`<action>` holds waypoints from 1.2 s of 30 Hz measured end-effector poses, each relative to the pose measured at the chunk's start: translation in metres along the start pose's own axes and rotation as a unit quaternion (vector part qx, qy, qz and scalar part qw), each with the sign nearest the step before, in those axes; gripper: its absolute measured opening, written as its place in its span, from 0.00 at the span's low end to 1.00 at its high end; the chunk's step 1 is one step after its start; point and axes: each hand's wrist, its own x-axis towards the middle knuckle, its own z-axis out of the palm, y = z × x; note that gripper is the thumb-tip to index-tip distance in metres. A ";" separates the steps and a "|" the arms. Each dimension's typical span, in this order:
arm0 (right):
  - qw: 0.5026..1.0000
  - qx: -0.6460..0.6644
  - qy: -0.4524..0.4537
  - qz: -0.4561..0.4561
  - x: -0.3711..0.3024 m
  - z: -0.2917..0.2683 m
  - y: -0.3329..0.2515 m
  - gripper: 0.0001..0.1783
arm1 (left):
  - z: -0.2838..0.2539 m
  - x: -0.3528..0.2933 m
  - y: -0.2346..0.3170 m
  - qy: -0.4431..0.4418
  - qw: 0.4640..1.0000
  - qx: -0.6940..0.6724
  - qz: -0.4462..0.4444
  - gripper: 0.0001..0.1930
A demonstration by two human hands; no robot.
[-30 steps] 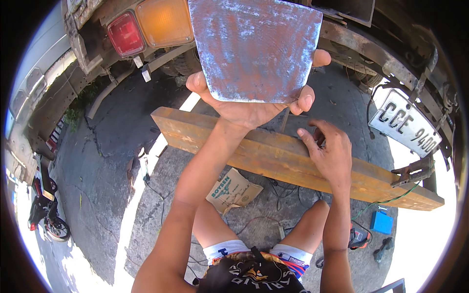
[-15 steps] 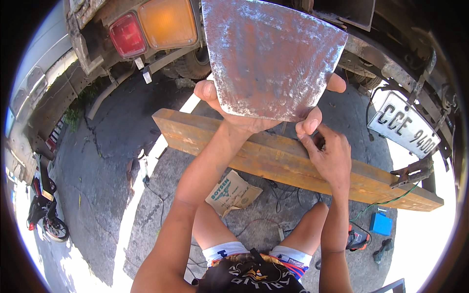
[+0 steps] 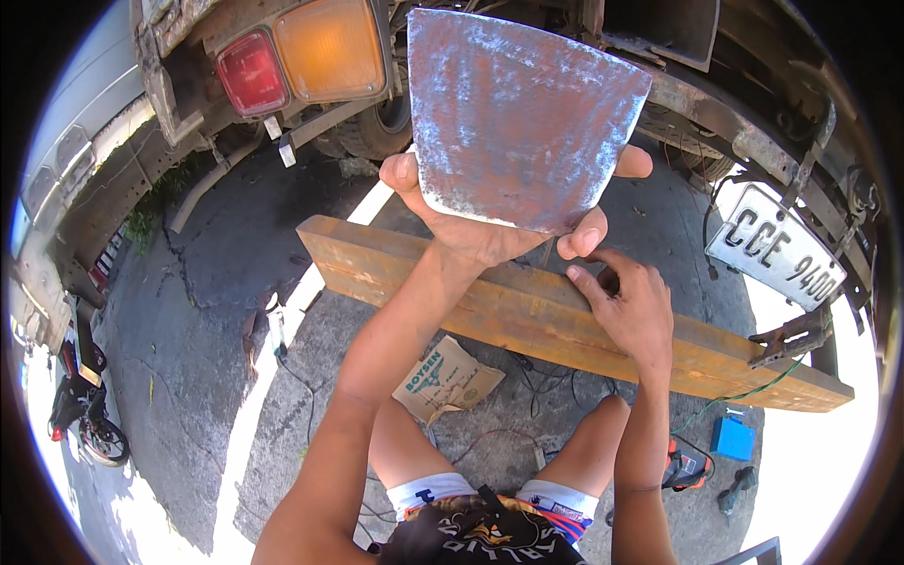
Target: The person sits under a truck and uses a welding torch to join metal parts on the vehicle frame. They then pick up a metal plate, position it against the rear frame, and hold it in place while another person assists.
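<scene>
My left hand (image 3: 476,240) holds up a four-sided metal plate (image 3: 527,122). Its face is reddish brown with scuffed, pale patches, and its upper edge curves. The thumb wraps the plate's left side and fingertips show along the right; the palm is behind its lower edge. Below those fingertips is my right hand (image 3: 633,306), loosely curved, thumb and forefinger apart, with nothing visible in it. Behind that hand, a long rusty steel beam (image 3: 556,325) runs across in front of my knees; whether the hand touches it, I cannot tell.
A truck's rear stands ahead, with a red and amber tail light (image 3: 330,47) and a hanging number plate (image 3: 777,247). Flattened cardboard (image 3: 450,381) and cables lie on the concrete. To the right are a blue box (image 3: 734,437) and a red-and-black tool (image 3: 686,468); a motorcycle (image 3: 99,414) stands far left.
The metal plate has shifted slightly and looks a little smaller. My right thumb and forefinger have come away from the left fingertips, and that hand is slightly lower.
</scene>
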 end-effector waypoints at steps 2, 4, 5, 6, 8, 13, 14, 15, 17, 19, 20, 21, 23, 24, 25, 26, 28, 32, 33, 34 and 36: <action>1.000 0.001 0.000 -0.001 0.000 0.000 0.001 0.25 | 0.002 -0.001 0.003 0.024 1.000 -0.010 -0.013 0.56; 1.000 0.000 0.004 -0.002 0.000 0.001 0.001 0.25 | 0.004 -0.003 0.005 0.044 0.999 -0.017 -0.020 0.54; 1.000 0.000 0.006 -0.002 0.000 0.001 0.001 0.25 | 0.005 -0.003 0.004 0.047 0.999 -0.017 -0.018 0.54; 1.000 0.000 0.005 -0.001 0.000 0.001 0.001 0.25 | 0.006 -0.004 0.003 0.053 0.998 -0.014 -0.014 0.53; 1.000 -0.008 0.001 0.008 0.000 0.001 0.000 0.25 | 0.008 -0.005 0.001 0.068 0.998 -0.008 -0.004 0.52; 1.000 -0.006 0.000 0.007 -0.001 0.001 -0.001 0.23 | 0.008 -0.004 0.001 0.069 0.998 0.007 0.008 0.50; 1.000 -0.006 0.004 0.004 -0.001 0.001 -0.001 0.21 | 0.010 -0.005 0.001 0.078 0.997 0.010 0.011 0.50; 1.000 -0.004 0.003 0.005 -0.001 0.001 -0.001 0.22 | 0.011 -0.006 0.000 0.087 0.996 0.013 0.014 0.50; 1.000 -0.001 0.001 0.007 -0.001 0.001 0.000 0.22 | 0.013 -0.007 -0.002 0.101 0.994 0.020 0.023 0.51; 1.000 -0.005 0.005 0.004 -0.001 0.002 0.001 0.22 | 0.015 -0.006 -0.005 0.113 0.993 0.020 0.034 0.51; 1.000 -0.008 0.001 0.010 -0.001 0.002 0.001 0.22 | 0.016 -0.004 -0.005 0.118 0.992 0.017 0.040 0.51; 1.000 -0.007 0.003 0.002 -0.001 0.002 0.001 0.22 | 0.018 -0.002 -0.005 0.123 0.991 0.016 0.042 0.51; 1.000 -0.010 0.002 -0.003 0.000 0.002 0.002 0.22 | 0.027 0.004 0.000 0.183 0.974 0.121 0.060 0.52; 1.000 -0.010 -0.002 0.000 0.000 0.001 0.002 0.23 | 0.031 0.009 0.003 0.208 0.960 0.173 0.067 0.53; 1.000 -0.009 -0.005 0.004 0.000 0.001 0.003 0.25 | 0.035 0.016 0.007 0.249 0.917 0.303 0.066 0.54; 1.000 -0.009 -0.007 0.010 -0.001 0.001 0.003 0.27 | 0.040 0.023 0.011 0.285 0.856 0.427 0.066 0.55; 1.000 -0.015 0.006 0.000 -0.001 0.001 0.003 0.27 | 0.048 0.040 0.010 0.319 0.703 0.626 0.111 0.58; 1.000 -0.014 0.026 -0.008 -0.002 0.003 0.004 0.26 | 0.045 0.089 0.006 0.251 0.444 0.840 0.185 0.56; 1.000 -0.011 0.028 -0.007 -0.002 0.003 0.004 0.26 | 0.043 0.101 0.006 0.251 0.392 0.864 0.194 0.56; 0.999 -0.011 0.030 -0.007 -0.003 0.003 0.004 0.25 | 0.043 0.109 0.003 0.251 0.338 0.884 0.202 0.57; 1.000 -0.010 0.027 -0.002 -0.003 0.003 0.004 0.25 | 0.043 0.117 -0.006 0.271 0.257 0.908 0.191 0.56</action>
